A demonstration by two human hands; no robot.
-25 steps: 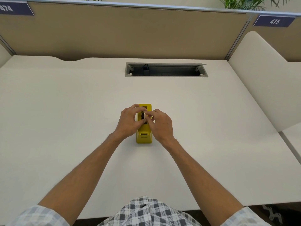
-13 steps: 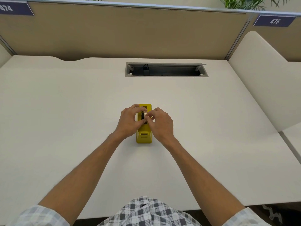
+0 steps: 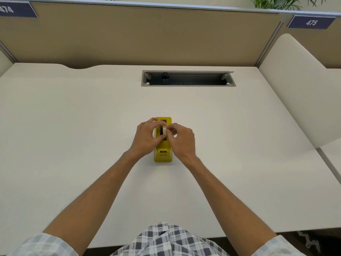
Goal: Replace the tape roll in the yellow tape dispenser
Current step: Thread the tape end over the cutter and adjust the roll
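A yellow tape dispenser (image 3: 163,154) stands on the white desk (image 3: 73,126), its cutter end toward me. A tape roll (image 3: 163,130) with a dark core sits in or just above the dispenser's slot, pinched between both hands. My left hand (image 3: 146,137) grips the roll from the left side. From the right, the fingertips of my right hand (image 3: 181,140) hold its edge. Fingers hide most of the roll, so I cannot tell whether it is seated on its hub.
An open grey cable tray (image 3: 188,78) is recessed in the desk behind the dispenser. A tan partition (image 3: 147,34) closes the back. A cream side divider (image 3: 299,93) rises at the right.
Both hands stay on the roll over the dispenser. My fingers have shifted slightly; the dispenser has not moved.
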